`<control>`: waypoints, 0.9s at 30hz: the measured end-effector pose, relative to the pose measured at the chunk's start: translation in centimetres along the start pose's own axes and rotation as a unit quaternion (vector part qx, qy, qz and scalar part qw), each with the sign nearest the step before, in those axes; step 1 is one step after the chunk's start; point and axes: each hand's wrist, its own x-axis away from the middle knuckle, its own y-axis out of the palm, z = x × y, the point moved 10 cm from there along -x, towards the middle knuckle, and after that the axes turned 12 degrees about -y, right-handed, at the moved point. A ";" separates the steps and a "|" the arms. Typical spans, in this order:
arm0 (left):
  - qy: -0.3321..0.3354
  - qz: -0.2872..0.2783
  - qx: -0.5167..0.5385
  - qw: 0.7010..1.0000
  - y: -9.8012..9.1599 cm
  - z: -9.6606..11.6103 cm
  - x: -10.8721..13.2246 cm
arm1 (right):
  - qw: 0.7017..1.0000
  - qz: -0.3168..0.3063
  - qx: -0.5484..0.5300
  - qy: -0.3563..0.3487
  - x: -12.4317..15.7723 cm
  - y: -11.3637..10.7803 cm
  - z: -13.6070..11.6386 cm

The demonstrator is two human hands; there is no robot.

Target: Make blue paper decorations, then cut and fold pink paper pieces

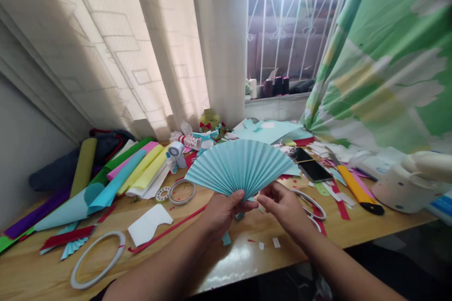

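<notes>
A pale blue pleated paper fan [240, 167] spreads upward above the wooden table, its pleats narrowing to a base between my hands. My left hand [224, 211] grips the fan low on its left side. My right hand [284, 209] is right beside the narrow base, fingertips curled toward it; I cannot tell whether they grip it. Small paper scraps [261, 244] lie on the table below my hands.
Coloured paper rolls and sheets [137, 169] lie at the table's left, with tape rings [97, 259] in front. To the right are a smartphone [310, 164] and a yellow utility knife [358, 202]. The table's near edge [247, 263] runs beneath my forearms.
</notes>
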 end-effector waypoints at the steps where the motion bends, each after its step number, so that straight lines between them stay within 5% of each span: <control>1: -0.004 -0.002 -0.005 1.000 -0.1 -0.2 -0.1 | 0.998 -0.013 -0.042 0.045 -0.2 0.8 1.1; 8: -0.088 0.003 -0.117 0.989 -0.8 -2.3 -0.2 | 0.988 -0.049 -0.098 0.107 -0.5 2.7 3.3; 19: -0.225 -0.127 -0.287 0.923 1.2 -5.5 1.7 | 0.955 -0.036 -0.256 0.145 -0.1 4.4 2.1; 22: -0.208 -0.106 -0.259 0.937 1.4 -5.2 1.6 | 0.955 -0.013 -0.256 0.152 0.0 4.4 2.1; 27: -0.090 -0.017 -0.195 0.977 0.4 -2.6 1.1 | 0.960 -0.019 -0.233 0.152 0.1 3.9 2.4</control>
